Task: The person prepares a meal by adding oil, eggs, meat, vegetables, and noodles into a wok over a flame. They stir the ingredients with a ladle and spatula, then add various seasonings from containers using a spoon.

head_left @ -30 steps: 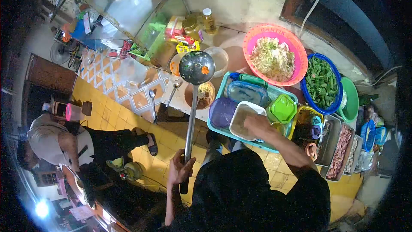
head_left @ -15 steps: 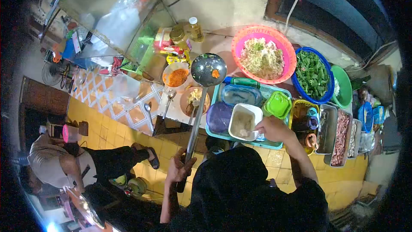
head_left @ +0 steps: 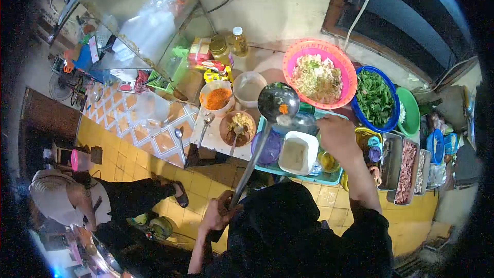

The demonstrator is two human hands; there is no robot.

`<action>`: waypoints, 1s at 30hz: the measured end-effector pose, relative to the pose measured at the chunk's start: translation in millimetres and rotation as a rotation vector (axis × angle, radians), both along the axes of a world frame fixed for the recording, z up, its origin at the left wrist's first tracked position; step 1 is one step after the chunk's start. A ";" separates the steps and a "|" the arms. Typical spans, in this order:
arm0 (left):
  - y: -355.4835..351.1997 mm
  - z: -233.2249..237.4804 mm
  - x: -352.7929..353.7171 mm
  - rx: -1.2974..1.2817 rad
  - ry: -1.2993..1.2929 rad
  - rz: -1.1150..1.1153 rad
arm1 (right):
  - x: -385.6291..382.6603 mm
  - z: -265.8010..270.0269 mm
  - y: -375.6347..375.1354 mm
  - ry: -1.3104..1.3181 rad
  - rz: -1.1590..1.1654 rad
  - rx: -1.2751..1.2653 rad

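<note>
My left hand is closed around the long handle of a large metal ladle. The ladle's round bowl, over the table, holds a dab of orange paste and some green bits. My right hand is pinched on a spoon, mostly blurred, which reaches to the ladle's near edge with a pale lump at its tip. Below it, a white square tub with a pale powdery content sits in a turquoise tray. Beside the tub in the tray is a purple lid.
Left of the ladle stand tubs of orange paste and of yellow and brown seasonings. A pink basin of shredded vegetables and a blue basin of greens are behind. Metal trays of meat lie right. Another person is at lower left.
My right hand has lifted from the white tub up to the ladle with the spoon. The ladle's bowl has shifted right and slightly down, uncovering a whitish tub behind.
</note>
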State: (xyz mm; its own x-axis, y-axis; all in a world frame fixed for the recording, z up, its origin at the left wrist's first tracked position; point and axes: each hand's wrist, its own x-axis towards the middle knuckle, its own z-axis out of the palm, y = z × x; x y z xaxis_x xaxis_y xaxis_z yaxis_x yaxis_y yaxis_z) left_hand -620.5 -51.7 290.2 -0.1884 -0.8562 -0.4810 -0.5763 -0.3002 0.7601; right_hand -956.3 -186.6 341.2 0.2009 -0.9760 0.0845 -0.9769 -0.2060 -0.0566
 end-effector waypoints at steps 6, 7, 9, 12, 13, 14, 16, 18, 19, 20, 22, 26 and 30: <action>-5.4 -3.4 1.3 0.105 0.103 0.093 | 26.4 -60.0 -2.9 0.156 0.091 0.404; -9.3 4.3 -0.7 0.044 -0.121 -0.042 | 30.3 -102.5 -0.8 0.156 0.109 0.427; -10.0 6.4 -2.8 0.010 -0.118 -0.029 | 36.1 -147.4 15.6 0.341 0.306 0.368; -9.2 8.7 -2.1 -0.053 -0.074 0.027 | 39.4 -136.3 18.9 0.292 0.406 0.406; -9.4 9.3 -2.1 -0.069 -0.027 0.058 | 37.9 -121.1 19.4 0.062 0.296 0.517; -11.8 11.7 -2.3 -0.064 -0.027 0.052 | 33.8 -103.9 18.1 0.060 0.290 0.521; -15.3 14.0 -3.0 0.073 -0.029 0.093 | 20.5 -78.3 16.8 0.004 0.312 0.600; -16.1 7.6 -0.3 0.046 -0.034 0.074 | 0.9 -79.5 21.4 -0.175 0.288 0.581; -16.4 5.2 0.6 0.019 -0.036 0.061 | -7.5 -79.8 23.5 -0.350 0.267 0.556; -16.9 5.3 0.1 0.021 -0.036 0.057 | -12.0 -78.4 25.4 -0.351 0.263 0.558; -18.9 5.6 -2.0 0.066 -0.021 0.099 | -18.5 -72.9 26.9 -0.547 0.167 0.609; -13.8 -13.4 7.9 0.054 0.041 0.130 | -23.6 -65.1 28.9 -0.559 0.135 0.620; -19.6 -4.4 6.5 0.033 -0.006 0.049 | -34.7 -62.0 25.6 -0.548 0.126 0.610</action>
